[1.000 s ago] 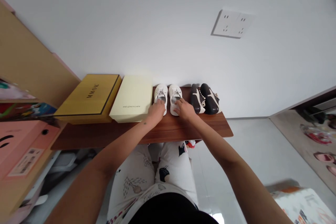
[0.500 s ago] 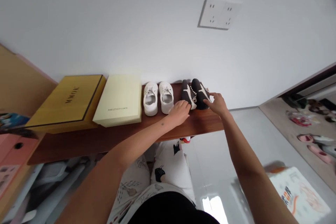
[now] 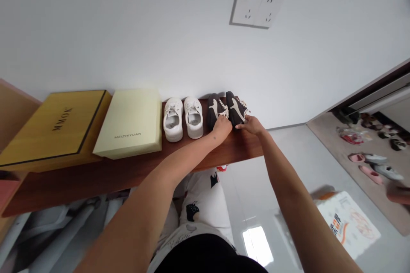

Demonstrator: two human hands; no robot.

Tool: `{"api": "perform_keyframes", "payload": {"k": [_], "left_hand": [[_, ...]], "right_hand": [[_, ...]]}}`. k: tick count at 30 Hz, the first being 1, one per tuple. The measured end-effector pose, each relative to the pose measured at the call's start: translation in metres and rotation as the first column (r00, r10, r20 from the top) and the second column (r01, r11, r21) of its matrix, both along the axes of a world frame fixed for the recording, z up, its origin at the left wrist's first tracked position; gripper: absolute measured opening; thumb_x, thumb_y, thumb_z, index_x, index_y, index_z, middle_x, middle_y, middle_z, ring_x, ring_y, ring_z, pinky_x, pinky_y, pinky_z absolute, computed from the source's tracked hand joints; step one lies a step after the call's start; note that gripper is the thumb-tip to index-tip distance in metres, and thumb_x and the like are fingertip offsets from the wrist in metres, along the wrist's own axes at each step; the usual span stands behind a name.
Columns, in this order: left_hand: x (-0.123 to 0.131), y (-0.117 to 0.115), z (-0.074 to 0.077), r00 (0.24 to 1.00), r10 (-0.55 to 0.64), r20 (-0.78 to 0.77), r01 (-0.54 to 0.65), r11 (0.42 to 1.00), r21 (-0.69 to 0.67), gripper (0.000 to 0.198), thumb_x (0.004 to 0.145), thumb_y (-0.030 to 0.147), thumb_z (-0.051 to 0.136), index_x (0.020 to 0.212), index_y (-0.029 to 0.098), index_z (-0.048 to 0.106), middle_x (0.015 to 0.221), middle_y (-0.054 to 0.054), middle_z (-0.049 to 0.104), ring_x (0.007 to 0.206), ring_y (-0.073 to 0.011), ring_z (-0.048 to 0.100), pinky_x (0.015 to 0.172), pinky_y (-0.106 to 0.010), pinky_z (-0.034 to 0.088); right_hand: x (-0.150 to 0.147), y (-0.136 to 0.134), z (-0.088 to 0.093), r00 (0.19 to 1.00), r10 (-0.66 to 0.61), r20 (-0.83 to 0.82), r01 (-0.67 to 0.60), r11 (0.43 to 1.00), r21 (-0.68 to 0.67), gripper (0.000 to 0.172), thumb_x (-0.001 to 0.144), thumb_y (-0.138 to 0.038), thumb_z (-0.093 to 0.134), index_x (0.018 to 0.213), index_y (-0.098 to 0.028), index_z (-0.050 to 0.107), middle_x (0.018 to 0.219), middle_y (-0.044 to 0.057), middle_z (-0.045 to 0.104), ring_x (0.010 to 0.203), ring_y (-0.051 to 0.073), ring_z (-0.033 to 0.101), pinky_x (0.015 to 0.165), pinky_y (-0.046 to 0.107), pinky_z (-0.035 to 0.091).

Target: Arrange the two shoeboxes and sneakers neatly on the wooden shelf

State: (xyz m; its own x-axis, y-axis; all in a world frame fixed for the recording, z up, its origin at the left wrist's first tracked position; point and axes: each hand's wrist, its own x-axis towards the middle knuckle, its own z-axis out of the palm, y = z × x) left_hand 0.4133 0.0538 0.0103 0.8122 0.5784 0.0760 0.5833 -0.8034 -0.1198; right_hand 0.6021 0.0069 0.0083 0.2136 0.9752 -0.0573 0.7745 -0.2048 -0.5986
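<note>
My hands have moved from the white sneakers (image 3: 183, 119) to the dark shoes (image 3: 226, 111): left hand (image 3: 221, 128) pinching the laces (image 3: 222, 113), right hand (image 3: 253, 126) against the other shoe, its hold unclear, steady fingerwork called for

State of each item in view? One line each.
Left hand: fingers at lace of left dark shoe.
Right hand: against right dark shoe.
White sneakers: side by side, laced.
MMOK box: closed.
MEIZHIYUAN box: closed.
Wall socket: nothing plugged in.
</note>
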Motion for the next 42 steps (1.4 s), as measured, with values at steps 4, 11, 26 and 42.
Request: {"api": "perform_keyframes", "payload": {"k": [4,11,26,42], "left_hand": [[-0.022,0.013,0.016,0.999,0.033,0.005,-0.033,0.999,-0.027,0.021,0.089,0.008,0.057,0.106,0.003,0.068,0.098,-0.022,0.072,0.098,-0.0298,0.067,0.088,-0.04,0.042],[-0.041,0.005,0.021,0.995,0.03,0.096,-0.022,0.997,-0.077,0.024,0.089,0.024,0.068,0.103,0.005,0.063,0.09,-0.019,0.07,0.096,-0.0299,0.068,0.089,-0.038,0.045],[-0.034,0.004,0.008,0.979,0.084,0.185,-0.052,0.984,-0.17,0.026,0.089,0.023,0.069,0.106,0.007,0.058,0.094,-0.019,0.069,0.103,-0.0296,0.067,0.094,-0.038,0.045],[-0.029,0.01,0.001,0.967,0.124,0.221,-0.083,0.979,-0.186,0.029,0.089,0.024,0.069,0.109,0.008,0.056,0.101,-0.018,0.069,0.106,-0.029,0.066,0.094,-0.038,0.045]], "right_hand": [[-0.003,0.008,0.023,0.912,0.135,0.387,-0.107,0.99,-0.093,0.039,0.071,-0.052,0.078,0.083,-0.021,0.057,0.073,0.001,0.063,0.073,0.02,0.06,0.065,0.027,0.04],[-0.02,0.013,0.046,0.723,0.297,0.623,-0.147,0.948,-0.28,0.037,0.081,-0.047,0.073,0.103,-0.02,0.059,0.098,0.011,0.071,0.09,0.026,0.067,0.07,0.029,0.043],[-0.047,0.032,0.033,0.722,0.325,0.611,-0.155,0.936,-0.315,0.047,0.075,-0.04,0.082,0.112,-0.019,0.063,0.109,0.015,0.073,0.103,0.028,0.069,0.085,0.032,0.05],[-0.051,0.038,0.026,0.703,0.335,0.628,-0.133,0.929,-0.346,0.045,0.078,-0.038,0.079,0.114,-0.017,0.064,0.113,0.017,0.072,0.104,0.029,0.069,0.085,0.034,0.051]]}}
